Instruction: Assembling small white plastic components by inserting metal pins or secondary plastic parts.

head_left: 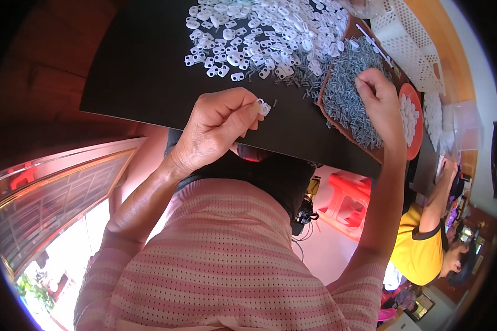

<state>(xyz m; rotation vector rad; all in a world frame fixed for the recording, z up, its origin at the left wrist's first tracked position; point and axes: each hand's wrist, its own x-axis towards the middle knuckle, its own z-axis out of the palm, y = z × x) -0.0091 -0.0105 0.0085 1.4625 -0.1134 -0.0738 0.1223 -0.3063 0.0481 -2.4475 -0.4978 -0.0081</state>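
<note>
Between the thumb and fingers of my left hand is a small white plastic clip, held over the near edge of the dark table. My right hand is over a heap of small grey screws, its thumb and fingertips pinched together. Whatever is between those fingertips is too small to make out. The screws lie on a brown-edged tray. A large pile of white plastic clips spreads across the far part of the table, with loose screws along its near side. One single screw lies beside my left fingertips.
Right of the screws stands a red dish with small white pieces. Behind it is a white perforated basket. A red plastic stool is below the table. At the right, a person in a yellow shirt reaches toward the table.
</note>
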